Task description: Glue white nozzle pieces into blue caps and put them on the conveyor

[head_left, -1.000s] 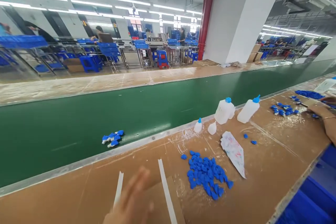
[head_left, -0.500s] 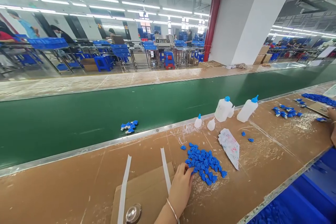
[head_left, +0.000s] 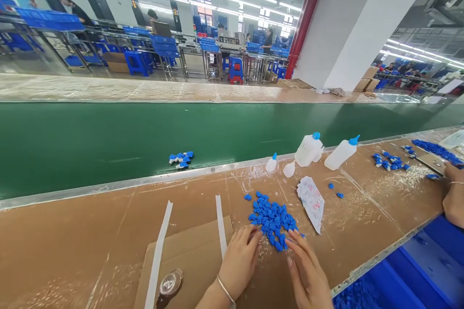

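On the desk [head_left: 90, 241], the loose pile of blue plastic caps [head_left: 271, 219] lies right in front of me. My left hand [head_left: 239, 260] and right hand [head_left: 308, 270] are open, fingertips at the pile's lower edge, no clear grip. White squeeze bottles [head_left: 309, 150] stand beyond.

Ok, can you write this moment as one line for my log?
left hand: at blue caps | right hand: at same pile | past pile: white bottles | behind: green belt

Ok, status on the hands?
Left hand curled, right hand open, both at near edge of blue pieces. Cardboard beside left hand.
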### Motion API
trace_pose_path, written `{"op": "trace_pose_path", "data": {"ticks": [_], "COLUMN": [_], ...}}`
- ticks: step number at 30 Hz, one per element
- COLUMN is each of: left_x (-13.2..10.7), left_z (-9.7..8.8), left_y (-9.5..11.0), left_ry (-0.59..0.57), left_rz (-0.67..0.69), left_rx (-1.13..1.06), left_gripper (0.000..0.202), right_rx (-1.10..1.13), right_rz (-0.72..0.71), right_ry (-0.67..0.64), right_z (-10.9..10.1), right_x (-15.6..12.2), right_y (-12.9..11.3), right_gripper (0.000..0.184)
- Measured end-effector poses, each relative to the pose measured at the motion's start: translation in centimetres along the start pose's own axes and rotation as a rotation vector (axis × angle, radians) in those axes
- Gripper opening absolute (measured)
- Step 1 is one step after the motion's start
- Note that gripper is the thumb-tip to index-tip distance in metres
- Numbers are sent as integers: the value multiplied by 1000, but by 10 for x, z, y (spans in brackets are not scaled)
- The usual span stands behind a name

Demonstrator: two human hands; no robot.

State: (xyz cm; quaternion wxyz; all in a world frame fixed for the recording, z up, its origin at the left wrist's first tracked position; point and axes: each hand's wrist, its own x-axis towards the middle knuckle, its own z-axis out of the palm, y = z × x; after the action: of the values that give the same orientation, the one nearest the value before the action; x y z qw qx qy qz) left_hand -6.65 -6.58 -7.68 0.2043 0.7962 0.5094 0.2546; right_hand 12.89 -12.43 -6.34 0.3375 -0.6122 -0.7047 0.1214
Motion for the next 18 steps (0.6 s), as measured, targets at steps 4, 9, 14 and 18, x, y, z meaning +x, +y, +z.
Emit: {"op": "trace_pose_path", "data": {"ticks": [4, 9, 14, 18], "left_x": [17, 32, 30, 22], "left_z": [2, 0, -4, -12], "left_y": [3, 3, 8, 10], "left_ry": [21, -38, -128, -169], "left_rz": [-48, -47, -51, -78], "left_rx": [41, 67, 84, 72], "left_gripper": [22, 10, 11, 14], "right_rx": [-89, -127, -155, -139], "right_rz": [-149, -270, -319, -290], "right_ry": [63, -30, -149, -121], "right_z": [35, 46, 40, 48], "right_x": [15, 6, 1, -19], "right_y": [30, 39, 41, 41], "right_gripper": [33, 37, 42, 38]}}
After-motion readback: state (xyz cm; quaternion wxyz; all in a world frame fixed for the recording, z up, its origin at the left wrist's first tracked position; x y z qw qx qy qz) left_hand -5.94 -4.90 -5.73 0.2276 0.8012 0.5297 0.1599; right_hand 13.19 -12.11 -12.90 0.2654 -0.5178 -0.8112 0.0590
